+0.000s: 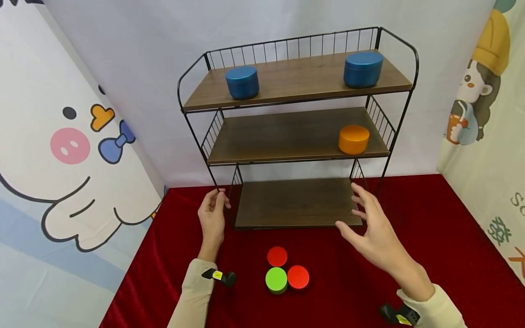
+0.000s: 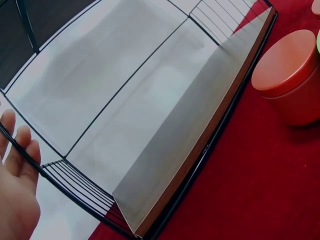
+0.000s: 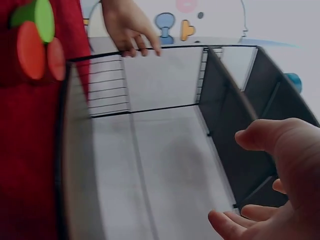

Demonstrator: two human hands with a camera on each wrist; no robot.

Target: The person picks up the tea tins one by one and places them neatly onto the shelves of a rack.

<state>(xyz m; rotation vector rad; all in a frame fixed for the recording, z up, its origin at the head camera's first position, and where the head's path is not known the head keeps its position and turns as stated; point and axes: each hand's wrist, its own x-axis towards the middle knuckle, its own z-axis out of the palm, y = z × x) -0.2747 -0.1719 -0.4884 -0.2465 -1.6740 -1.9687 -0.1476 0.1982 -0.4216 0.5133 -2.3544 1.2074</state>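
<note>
Steadiness probably explained why the left hand (image 1: pixel 213 216) gripped one side of the three-tiered, brown-board, black-wire rack (image 1: pixel 283 136) on red velvety cloth (image 1: pixel 434 223); the right hand (image 1: pixel 375 232), empty and spread, hovered near the other.

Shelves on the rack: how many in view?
3: the top shelf, the middle shelf holding the orange container, and the bottom shelf near the red cloth. None appears hidden.
</note>
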